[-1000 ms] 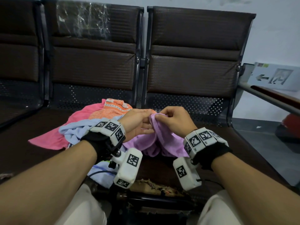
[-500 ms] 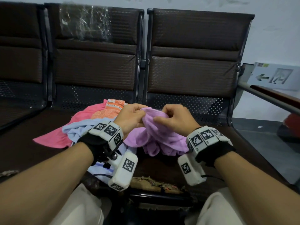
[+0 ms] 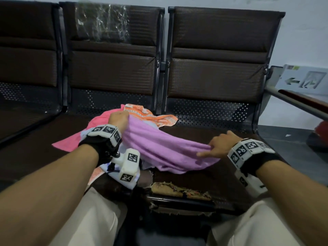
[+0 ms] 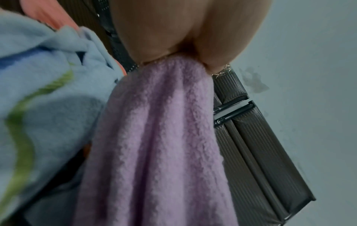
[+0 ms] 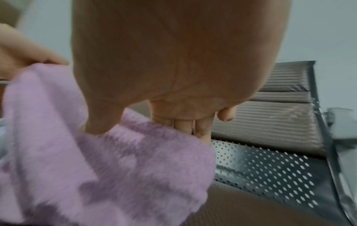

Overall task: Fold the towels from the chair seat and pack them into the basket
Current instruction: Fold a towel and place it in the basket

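1. A sec ago both hands were bunched close together on the purple towel [image 3: 165, 148], w/ the cloth in a wad. Now they're pulled well apart and the towel is stretched out between them over the chair seat [image 3: 221, 176].
2. That means, I'd say, the towel is opened up ready for a first fold; nothing is folded or packed yet, and I can't see the basket.
3. Left hand [image 3: 118, 119] sits up high at the back-left, over the pile, fingers curled tight on one towel corner; wrist view shows the cloth bunched in the fist.
4. Right hand [image 3: 219, 145] is lower, to the right, thumb and fingers pinching the opposite edge, forefinger sticking out along the cloth.
5. The other towels wait on the seat: pink towel [image 3: 71, 141], orange patterned towel [image 3: 150, 116] behind, light blue towel [image 4: 48, 107] under the left wrist.
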A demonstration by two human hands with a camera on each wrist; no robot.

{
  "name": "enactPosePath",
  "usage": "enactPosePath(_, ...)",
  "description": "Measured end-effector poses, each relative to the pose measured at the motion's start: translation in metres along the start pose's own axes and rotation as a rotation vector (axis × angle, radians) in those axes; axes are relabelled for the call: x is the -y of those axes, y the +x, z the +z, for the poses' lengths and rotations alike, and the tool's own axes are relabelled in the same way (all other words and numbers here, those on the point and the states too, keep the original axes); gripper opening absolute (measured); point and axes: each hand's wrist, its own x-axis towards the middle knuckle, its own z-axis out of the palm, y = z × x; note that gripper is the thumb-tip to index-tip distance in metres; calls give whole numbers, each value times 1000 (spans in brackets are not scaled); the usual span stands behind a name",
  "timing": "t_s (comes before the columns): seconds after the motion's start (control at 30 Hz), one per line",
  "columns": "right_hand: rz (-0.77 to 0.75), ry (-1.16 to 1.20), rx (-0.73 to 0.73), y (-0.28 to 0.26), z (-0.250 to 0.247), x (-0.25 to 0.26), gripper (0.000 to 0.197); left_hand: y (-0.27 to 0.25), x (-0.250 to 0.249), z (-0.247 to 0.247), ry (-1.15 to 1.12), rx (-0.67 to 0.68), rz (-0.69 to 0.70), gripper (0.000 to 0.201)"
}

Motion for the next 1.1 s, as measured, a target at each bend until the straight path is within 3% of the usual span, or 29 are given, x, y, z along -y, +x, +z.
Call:
enactPosePath(0.13,115,169,81,-4,3,-1,82,-4,2,-3,80,21,-65,28)
enactPosePath(0.17,119,285,115,-5,4,1,77,-8,-1,-2,190,30,-9,31)
enactPosePath(0.27,25,600,240,-13,10,6,45,-23,-7,5,239,138,30,30)
enactPosePath(0.33,-67,532,255,-15,14,8,21,-31,-5,12,214,205,89,25)
enactPosePath(0.4,-122,441,294,-14,21,15,20,-38,-1,20,315,330,165,24)
enactPosePath(0.53,-23,499,176,-7,28,18,13,-52,13,28,614,605,249,16)
enactPosePath(0.63,45,475,64,-4,32,15,21,-56,17,30,776,704,299,17)
enactPosePath(0.77,-56,271,78,3,36,22,37,-56,13,37,815,693,344,19)
enactPosePath(0.93,-66,138,26,14,35,23,18,-50,8,49,738,588,354,16)
enactPosePath(1.1,-69,126,77,17,43,23,38,-40,8,57,711,504,369,20)
